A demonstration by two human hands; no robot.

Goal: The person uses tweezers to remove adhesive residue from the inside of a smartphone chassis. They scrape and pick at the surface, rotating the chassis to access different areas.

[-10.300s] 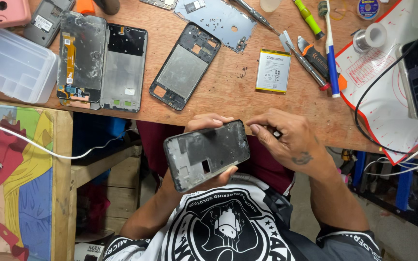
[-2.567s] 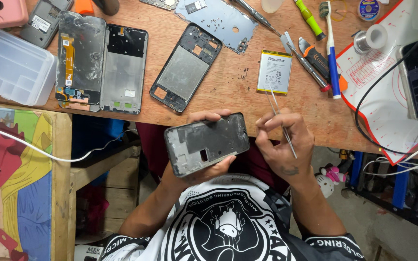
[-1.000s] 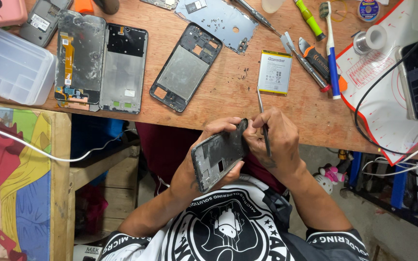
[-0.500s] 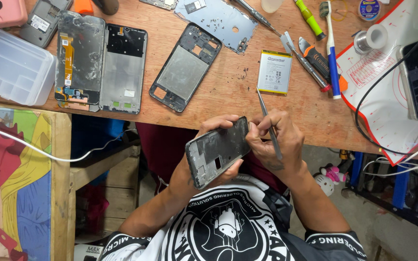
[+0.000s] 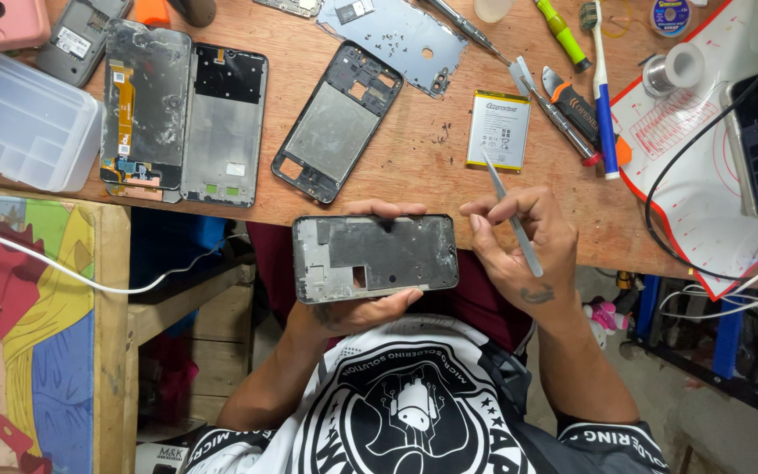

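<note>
Two hands at the tabletop edge, one with a phone frame, one with tweezers.

The left hand [image 5: 357,307] closes around a grey phone frame [image 5: 375,256], held flat just below the wooden tabletop [image 5: 414,167]. The right hand [image 5: 524,250], just beside the frame, pinches metal tweezers [image 5: 512,215], tips pointing up toward a white battery [image 5: 498,130] on the tabletop.

Bright, even light, soft shadows, sharp focus (perhaps slight bending at edges)
</note>
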